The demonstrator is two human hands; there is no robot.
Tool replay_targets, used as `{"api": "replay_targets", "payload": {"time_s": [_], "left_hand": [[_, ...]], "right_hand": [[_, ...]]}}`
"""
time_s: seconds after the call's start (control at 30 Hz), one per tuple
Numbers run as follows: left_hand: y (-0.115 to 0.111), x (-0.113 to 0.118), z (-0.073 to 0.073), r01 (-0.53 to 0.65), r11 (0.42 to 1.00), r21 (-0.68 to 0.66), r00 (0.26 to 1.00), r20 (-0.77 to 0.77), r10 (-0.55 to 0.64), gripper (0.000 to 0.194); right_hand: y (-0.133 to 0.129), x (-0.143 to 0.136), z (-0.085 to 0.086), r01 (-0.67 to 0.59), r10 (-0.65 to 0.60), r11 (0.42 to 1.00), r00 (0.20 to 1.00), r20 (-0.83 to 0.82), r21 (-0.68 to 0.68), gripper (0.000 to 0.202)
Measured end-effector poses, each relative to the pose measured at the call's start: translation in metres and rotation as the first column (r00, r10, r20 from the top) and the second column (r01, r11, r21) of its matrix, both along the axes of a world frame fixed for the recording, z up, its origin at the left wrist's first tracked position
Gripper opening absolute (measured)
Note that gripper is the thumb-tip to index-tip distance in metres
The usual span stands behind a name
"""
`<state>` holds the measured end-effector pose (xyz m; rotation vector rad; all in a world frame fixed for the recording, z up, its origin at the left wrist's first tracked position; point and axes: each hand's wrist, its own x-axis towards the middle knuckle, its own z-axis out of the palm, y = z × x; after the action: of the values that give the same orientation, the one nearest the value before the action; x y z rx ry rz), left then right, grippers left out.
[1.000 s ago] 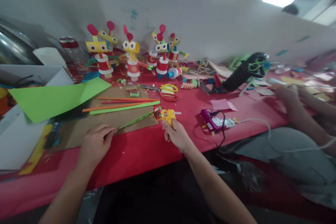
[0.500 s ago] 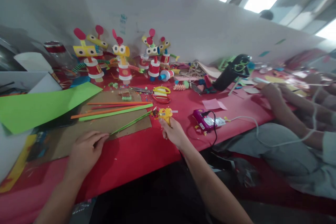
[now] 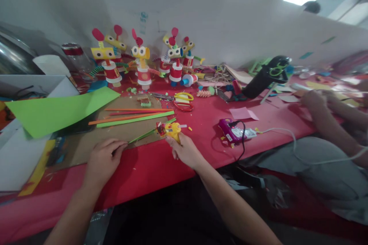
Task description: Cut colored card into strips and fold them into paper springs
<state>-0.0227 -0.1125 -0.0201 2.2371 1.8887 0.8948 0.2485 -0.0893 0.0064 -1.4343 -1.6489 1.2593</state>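
My left hand (image 3: 104, 159) rests low over the cardboard's front edge, finger and thumb pinched on the near end of a thin green paper strip (image 3: 142, 136). My right hand (image 3: 186, 151) is wrapped round a yellow glue gun (image 3: 173, 129), a clear glue stick poking from its back. The gun's nozzle points left, over the strip's far part; whether it touches the paper I cannot tell. Behind, orange, red and green paper strips (image 3: 135, 118) lie on the brown cardboard (image 3: 94, 141). Two folded paper springs (image 3: 144, 102) sit near its back edge.
Scissors with yellow and red handles (image 3: 184, 101) lie behind the gun. Several paper-cup figures (image 3: 143, 74) stand along the wall. At right are a purple power strip (image 3: 234, 132) with cords and a black holder (image 3: 266, 78). Green paper (image 3: 63, 113) covers the left; another person's arms (image 3: 319, 118) rest far right.
My right hand has brought the glue gun leftward along the green strip, closer to my left hand. My left hand keeps its pinch. The whole view has shifted slightly left.
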Motion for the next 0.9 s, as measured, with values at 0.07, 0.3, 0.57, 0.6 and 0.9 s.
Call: {"api": "replay_targets", "payload": {"time_s": [0.07, 0.3, 0.57, 0.6, 0.9], "left_hand": [[0.000, 0.001, 0.000, -0.011, 1.000, -0.004, 1.000, -0.006, 0.011, 0.032], [0.000, 0.000, -0.001, -0.016, 1.000, -0.004, 1.000, 0.008, 0.016, 0.033], [0.001, -0.002, -0.003, 0.007, 0.999, 0.043, 1.000, -0.018, -0.006, 0.032], [0.001, -0.002, -0.003, 0.003, 0.999, 0.050, 1.000, -0.024, -0.002, 0.032], [-0.001, 0.000, -0.003, -0.025, 0.996, 0.081, 0.994, -0.108, 0.034, 0.029]], "right_hand": [[0.002, 0.006, 0.000, 0.043, -0.044, 0.999, 0.999, 0.018, 0.031, 0.031], [-0.017, -0.026, 0.009, -0.107, 0.108, 0.994, 0.994, -0.017, 0.027, 0.029], [0.009, 0.015, -0.003, 0.056, -0.056, 0.998, 0.998, -0.011, 0.025, 0.031], [0.015, 0.025, -0.005, 0.106, -0.106, 0.994, 0.994, -0.003, 0.024, 0.033], [0.043, 0.075, 0.002, 0.216, -0.365, 0.914, 0.806, 0.466, 0.344, 0.033]]}}
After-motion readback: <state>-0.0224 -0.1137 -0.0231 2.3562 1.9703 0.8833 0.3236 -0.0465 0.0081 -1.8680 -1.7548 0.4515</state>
